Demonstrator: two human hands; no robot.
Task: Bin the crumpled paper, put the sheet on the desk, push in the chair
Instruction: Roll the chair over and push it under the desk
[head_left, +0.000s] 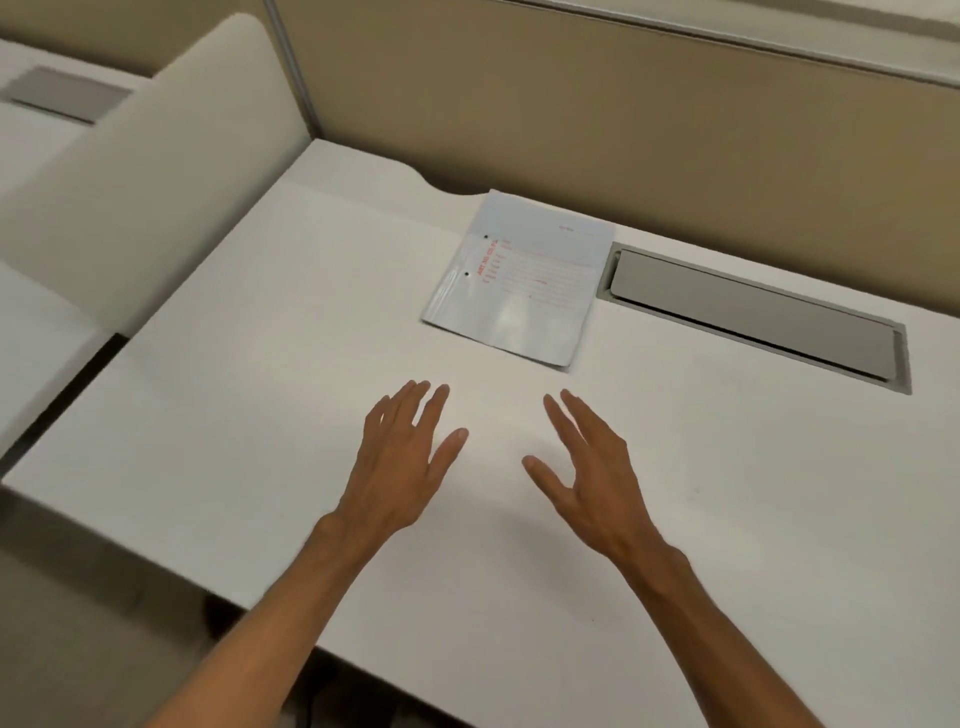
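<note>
White sheet flat on desk, long axis toward partition; left hand, right hand spread.

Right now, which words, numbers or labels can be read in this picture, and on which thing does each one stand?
"ART NO.": red print running up the left side of the sheet on the desk; the characters after it are too blurred.
Other red lines and pale blue print on the sheet: too small to read.
Nothing else bears text.
</note>
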